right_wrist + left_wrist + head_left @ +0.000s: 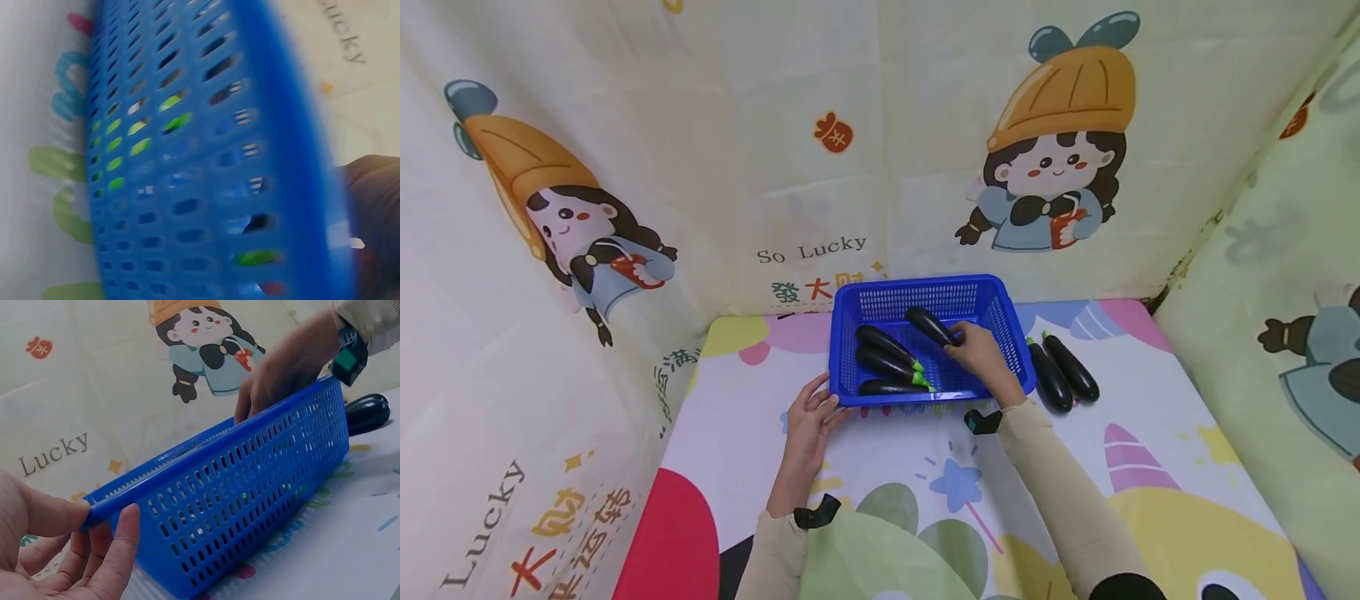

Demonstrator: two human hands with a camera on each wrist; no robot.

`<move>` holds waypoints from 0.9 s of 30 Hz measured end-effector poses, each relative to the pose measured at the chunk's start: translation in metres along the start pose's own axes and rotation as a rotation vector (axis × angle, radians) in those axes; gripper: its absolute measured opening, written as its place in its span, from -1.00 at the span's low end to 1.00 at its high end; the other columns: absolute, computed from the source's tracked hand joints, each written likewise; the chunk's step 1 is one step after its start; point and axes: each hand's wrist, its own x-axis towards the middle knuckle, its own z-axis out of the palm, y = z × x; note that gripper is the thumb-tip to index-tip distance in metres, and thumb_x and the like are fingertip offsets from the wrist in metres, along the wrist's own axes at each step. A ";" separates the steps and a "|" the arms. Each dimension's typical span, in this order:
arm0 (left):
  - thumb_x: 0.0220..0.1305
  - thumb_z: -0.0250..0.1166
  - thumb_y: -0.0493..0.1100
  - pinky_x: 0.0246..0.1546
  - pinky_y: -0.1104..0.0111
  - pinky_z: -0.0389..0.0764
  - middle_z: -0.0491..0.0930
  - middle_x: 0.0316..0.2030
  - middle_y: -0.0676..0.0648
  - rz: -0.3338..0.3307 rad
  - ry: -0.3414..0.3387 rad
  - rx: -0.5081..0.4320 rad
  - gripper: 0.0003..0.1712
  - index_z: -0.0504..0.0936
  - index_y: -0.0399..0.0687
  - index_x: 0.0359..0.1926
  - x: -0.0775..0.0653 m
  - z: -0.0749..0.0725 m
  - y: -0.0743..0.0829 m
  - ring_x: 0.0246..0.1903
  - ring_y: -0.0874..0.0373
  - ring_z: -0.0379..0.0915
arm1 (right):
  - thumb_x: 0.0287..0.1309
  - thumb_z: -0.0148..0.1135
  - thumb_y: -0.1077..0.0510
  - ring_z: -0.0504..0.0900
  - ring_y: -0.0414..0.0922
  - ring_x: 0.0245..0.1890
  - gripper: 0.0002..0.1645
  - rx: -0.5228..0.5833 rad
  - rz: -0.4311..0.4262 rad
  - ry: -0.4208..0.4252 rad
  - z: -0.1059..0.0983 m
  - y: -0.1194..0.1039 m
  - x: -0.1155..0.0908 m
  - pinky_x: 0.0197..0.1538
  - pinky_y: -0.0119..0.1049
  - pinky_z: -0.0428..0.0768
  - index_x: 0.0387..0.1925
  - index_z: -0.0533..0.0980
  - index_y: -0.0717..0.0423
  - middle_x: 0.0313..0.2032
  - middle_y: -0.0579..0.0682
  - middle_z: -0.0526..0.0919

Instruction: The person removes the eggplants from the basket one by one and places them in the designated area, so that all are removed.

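Eggplants (930,325), blue basket (917,300), backdrop (910,167) reading "So Lucky"

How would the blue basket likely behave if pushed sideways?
The blue basket would probably slide rather than tip, since it is wide and low. Its straight walls suggest fairly stiff plastic. The holes through them hint at low weight for its size, though the eggplants inside likely add some.

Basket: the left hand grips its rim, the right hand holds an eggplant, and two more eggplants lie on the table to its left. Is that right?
Not quite: the two eggplants on the table lie to the right of the basket, as the head view shows. The left hand does grip the rim, and the right hand does hold an eggplant.
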 end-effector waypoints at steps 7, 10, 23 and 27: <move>0.46 0.16 -0.46 -0.05 0.26 0.81 0.62 -0.09 -0.03 0.008 -0.014 0.005 -0.38 0.38 -0.12 0.49 0.001 -0.001 0.000 -0.18 0.20 0.69 | 0.38 0.30 0.11 0.71 0.20 0.02 -0.43 0.069 0.018 0.109 -0.031 -0.010 -0.022 0.00 0.06 0.69 0.34 0.49 0.21 0.11 0.31 0.70; 0.45 0.16 -0.47 -0.04 0.24 0.81 0.62 -0.10 -0.04 0.003 -0.008 -0.002 -0.38 0.40 -0.11 0.48 0.001 -0.001 -0.001 -0.19 0.20 0.69 | 0.41 0.26 0.10 0.69 0.24 0.08 -0.40 0.104 0.033 0.129 -0.045 -0.012 -0.031 0.05 0.11 0.69 0.39 0.45 0.20 0.16 0.34 0.66; 0.46 0.17 -0.46 0.03 0.18 0.79 0.62 -0.05 -0.06 -0.002 -0.008 0.010 -0.38 0.39 -0.11 0.49 0.002 -0.001 -0.001 -0.17 0.19 0.70 | 0.45 0.22 0.09 0.59 0.34 0.25 -0.35 0.214 0.117 0.236 -0.093 0.003 -0.048 0.24 0.24 0.63 0.45 0.37 0.24 0.27 0.42 0.55; 0.46 0.17 -0.46 -0.01 0.23 0.80 0.62 -0.04 -0.07 -0.003 -0.006 0.008 -0.37 0.38 -0.14 0.49 0.003 -0.002 -0.001 -0.17 0.20 0.70 | 0.46 0.21 0.08 0.58 0.34 0.27 -0.35 0.237 0.162 0.259 -0.101 0.017 -0.052 0.26 0.23 0.63 0.45 0.37 0.26 0.28 0.44 0.54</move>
